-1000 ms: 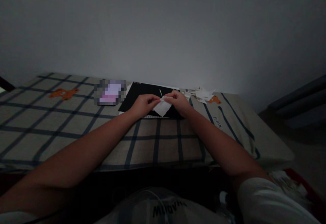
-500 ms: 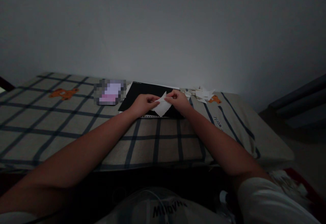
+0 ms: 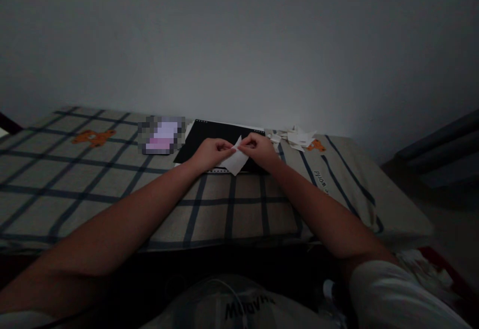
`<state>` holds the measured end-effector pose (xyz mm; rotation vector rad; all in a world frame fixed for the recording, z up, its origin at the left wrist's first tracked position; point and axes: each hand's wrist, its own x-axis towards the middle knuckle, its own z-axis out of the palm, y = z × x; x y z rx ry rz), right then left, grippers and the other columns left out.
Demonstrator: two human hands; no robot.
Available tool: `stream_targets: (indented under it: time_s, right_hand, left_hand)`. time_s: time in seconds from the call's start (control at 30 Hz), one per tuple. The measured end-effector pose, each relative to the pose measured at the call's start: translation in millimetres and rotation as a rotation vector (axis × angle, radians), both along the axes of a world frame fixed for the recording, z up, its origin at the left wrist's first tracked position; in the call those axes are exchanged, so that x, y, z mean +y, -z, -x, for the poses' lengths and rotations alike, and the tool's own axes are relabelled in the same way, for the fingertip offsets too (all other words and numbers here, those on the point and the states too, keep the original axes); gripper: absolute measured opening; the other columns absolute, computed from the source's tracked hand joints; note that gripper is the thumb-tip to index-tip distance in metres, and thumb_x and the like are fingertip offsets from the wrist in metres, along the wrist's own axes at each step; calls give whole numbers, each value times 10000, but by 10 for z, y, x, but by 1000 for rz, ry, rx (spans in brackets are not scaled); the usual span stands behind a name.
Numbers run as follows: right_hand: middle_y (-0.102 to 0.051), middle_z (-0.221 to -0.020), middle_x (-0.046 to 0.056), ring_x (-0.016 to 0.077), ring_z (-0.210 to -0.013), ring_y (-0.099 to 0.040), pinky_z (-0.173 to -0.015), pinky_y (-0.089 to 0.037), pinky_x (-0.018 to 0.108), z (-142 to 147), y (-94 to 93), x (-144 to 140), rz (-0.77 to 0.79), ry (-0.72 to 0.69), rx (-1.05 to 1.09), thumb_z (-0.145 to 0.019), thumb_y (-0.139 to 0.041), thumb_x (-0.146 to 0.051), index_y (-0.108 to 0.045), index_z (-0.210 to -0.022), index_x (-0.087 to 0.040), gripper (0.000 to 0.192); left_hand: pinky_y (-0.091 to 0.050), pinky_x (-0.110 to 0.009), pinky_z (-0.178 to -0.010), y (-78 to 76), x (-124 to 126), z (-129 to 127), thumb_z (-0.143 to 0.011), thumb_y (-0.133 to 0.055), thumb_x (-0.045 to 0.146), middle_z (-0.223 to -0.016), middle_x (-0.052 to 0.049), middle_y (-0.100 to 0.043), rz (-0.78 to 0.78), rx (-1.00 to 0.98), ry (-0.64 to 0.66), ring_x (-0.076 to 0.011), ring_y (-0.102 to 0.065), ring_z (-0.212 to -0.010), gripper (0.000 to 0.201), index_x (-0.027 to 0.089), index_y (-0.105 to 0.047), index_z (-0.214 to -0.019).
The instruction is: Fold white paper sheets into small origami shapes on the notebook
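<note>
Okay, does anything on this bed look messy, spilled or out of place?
Only the loose heap of white paper scraps by the wall, right of the black notebook. Both hands, left hand and right hand, pinch a white paper piece over the notebook. Nothing looks spilled or damaged.

paper white | notebook black | blanket beige, dark-blue checks, orange bears

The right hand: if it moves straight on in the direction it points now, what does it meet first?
The right hand points left, across the white paper that both hands pinch. Going straight on, it would most likely meet the left hand first, just beyond the paper's top edge; depth is hard to judge in this dim view.
</note>
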<state>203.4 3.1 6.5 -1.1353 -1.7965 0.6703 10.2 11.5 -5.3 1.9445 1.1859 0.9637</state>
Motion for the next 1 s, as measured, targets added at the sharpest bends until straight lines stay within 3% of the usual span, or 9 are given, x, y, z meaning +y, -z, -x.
stream_targets:
  time_s: [0.4,0.63,1.0]
  right_hand:
    - [-675,-807,43,146,-704,-582,-663,-434,270,40,-7,-26,16,29,-89,-748,-647,-316,-657,-837,-154,185]
    - [-501,-586,-28,115,-584,-446,-566,-302,253,6,33,19,-102,87,-282,-764,-620,-321,-532,-614,-177,226]
    - [-478,-606,-35,110,-589,-412,-572,-305,249,31,55,23,-36,30,-141,-770,-594,-392,-517,-635,-184,260]
  left_hand:
    - [-445,-250,-593,-43,-29,0,-771,-653,327,-754,-49,-706,-65,30,-109,-151,-605,-663,216,141,-731,-848]
    - [-439,-248,-590,-40,-26,-4,-760,-669,316,-732,-45,-691,-74,23,-112,-141,-589,-642,198,137,-721,-826]
    - [-368,-231,-523,-63,-48,-20,-695,-740,378,-607,2,-604,30,-47,-173,-110,-501,-551,239,157,-649,-682]
